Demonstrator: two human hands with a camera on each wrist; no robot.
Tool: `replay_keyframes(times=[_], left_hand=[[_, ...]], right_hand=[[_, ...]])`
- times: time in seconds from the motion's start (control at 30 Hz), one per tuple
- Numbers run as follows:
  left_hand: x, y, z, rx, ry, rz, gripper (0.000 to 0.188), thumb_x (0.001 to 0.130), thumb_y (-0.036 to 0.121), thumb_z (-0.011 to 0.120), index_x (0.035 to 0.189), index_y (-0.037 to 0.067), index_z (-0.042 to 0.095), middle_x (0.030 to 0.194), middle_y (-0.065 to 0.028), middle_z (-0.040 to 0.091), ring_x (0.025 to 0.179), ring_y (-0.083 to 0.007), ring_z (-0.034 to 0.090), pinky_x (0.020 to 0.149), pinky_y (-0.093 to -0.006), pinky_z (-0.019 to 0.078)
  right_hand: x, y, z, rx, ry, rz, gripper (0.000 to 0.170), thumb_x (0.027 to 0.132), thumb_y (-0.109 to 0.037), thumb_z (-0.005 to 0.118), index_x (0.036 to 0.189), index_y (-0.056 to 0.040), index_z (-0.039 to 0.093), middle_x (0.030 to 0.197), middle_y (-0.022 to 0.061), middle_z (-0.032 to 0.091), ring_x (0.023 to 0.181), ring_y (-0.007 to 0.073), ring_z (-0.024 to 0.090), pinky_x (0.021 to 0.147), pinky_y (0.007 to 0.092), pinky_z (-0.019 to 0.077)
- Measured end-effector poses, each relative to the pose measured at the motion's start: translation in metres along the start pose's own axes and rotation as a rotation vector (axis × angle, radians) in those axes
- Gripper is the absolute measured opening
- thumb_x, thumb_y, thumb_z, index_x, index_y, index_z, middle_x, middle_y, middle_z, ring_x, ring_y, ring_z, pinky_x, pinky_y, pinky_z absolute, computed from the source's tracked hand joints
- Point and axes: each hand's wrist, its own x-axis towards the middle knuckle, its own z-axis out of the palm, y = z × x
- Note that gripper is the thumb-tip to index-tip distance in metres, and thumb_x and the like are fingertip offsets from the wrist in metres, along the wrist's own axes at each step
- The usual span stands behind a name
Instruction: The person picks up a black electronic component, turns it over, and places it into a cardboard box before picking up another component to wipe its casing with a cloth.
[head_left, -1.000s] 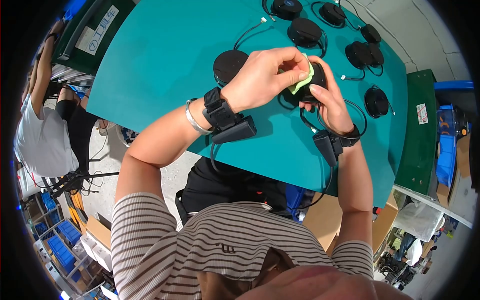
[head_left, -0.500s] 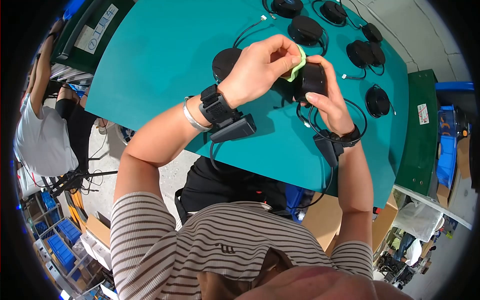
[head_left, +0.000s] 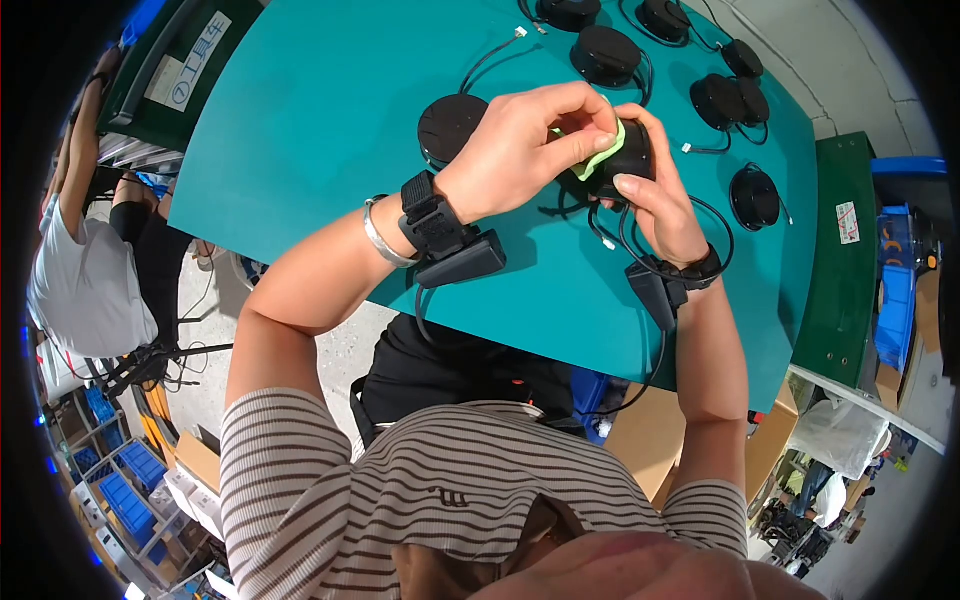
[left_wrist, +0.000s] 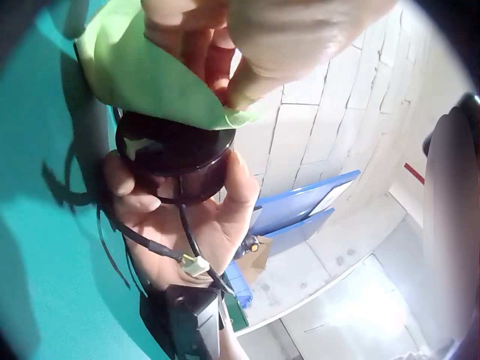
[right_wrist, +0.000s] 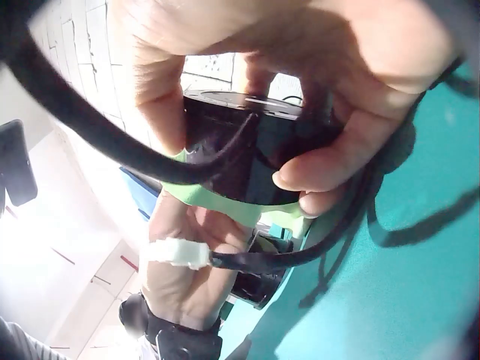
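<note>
My right hand (head_left: 665,205) grips a round black device (head_left: 632,158) by its sides, above the teal table (head_left: 330,130). My left hand (head_left: 520,145) pinches a light green cloth (head_left: 604,152), which lies against the device's face. In the left wrist view the cloth (left_wrist: 154,79) covers part of the glossy face of the device (left_wrist: 176,154). A black cable with a white connector (right_wrist: 180,253) hangs from the device in the right wrist view. Another round black device (head_left: 452,128) rests on the table beside my left hand.
Several black devices with cables lie along the far and right parts of the table, among them one (head_left: 606,54) beyond my hands and one (head_left: 754,197) at the right. A green cabinet (head_left: 838,265) borders the right edge. Another person (head_left: 95,270) is at the left.
The cloth moved left off the device's edge half a second ago and is now back over its face with my left hand. My right hand keeps its grip on the device.
</note>
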Motion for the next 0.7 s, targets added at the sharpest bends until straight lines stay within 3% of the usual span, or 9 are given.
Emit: replay_keyframes(times=[0.07,0.2,0.3,0.53,0.7], left_hand=[[-0.001,0.000,0.000,-0.011,0.029,-0.039,0.008,0.095,0.009,0.063,0.099,0.001,0.061,0.086,0.0005,0.061,0.080,-0.0053,0.057,0.071,-0.0218,0.0491],[-0.003,0.001,0.004,0.088,-0.025,0.106,0.010,0.095,0.010,0.062,0.099,0.001,0.061,0.086,0.0005,0.061,0.079,-0.0054,0.057,0.071,-0.0223,0.0493],[-0.001,-0.001,0.001,0.042,0.084,-0.047,0.011,0.095,0.011,0.063,0.099,0.001,0.061,0.085,0.0006,0.062,0.079,-0.0059,0.058,0.070,-0.0225,0.0497],[-0.003,0.003,-0.002,0.075,0.029,-0.021,0.011,0.091,0.009,0.065,0.096,0.001,0.060,0.083,0.0006,0.061,0.077,-0.0050,0.058,0.068,-0.0224,0.0497],[-0.003,0.000,0.002,0.043,0.090,-0.054,0.009,0.092,0.009,0.063,0.095,0.002,0.058,0.082,0.0010,0.060,0.076,-0.0049,0.058,0.068,-0.0222,0.0495]], right_hand=[[0.001,0.000,-0.001,-0.012,-0.040,0.018,0.060,0.088,-0.013,0.059,0.141,-0.0088,0.033,0.118,0.0062,0.049,0.098,0.0110,0.052,0.074,0.0266,0.0475],[0.001,0.000,0.000,0.028,-0.010,0.009,0.059,0.089,-0.013,0.058,0.142,-0.0087,0.032,0.117,0.0063,0.050,0.096,0.0110,0.053,0.073,0.0258,0.0486],[0.001,0.000,0.002,-0.035,-0.003,0.008,0.059,0.089,-0.012,0.059,0.142,-0.0086,0.033,0.116,0.0063,0.051,0.095,0.0109,0.054,0.072,0.0254,0.0492],[0.001,0.001,0.004,-0.100,0.027,0.004,0.057,0.089,-0.008,0.062,0.140,-0.0084,0.035,0.117,0.0076,0.050,0.089,0.0105,0.057,0.068,0.0238,0.0495],[0.002,0.000,0.007,-0.113,0.044,0.000,0.058,0.089,-0.005,0.063,0.140,-0.0085,0.036,0.120,0.0084,0.049,0.090,0.0107,0.059,0.067,0.0228,0.0494]])
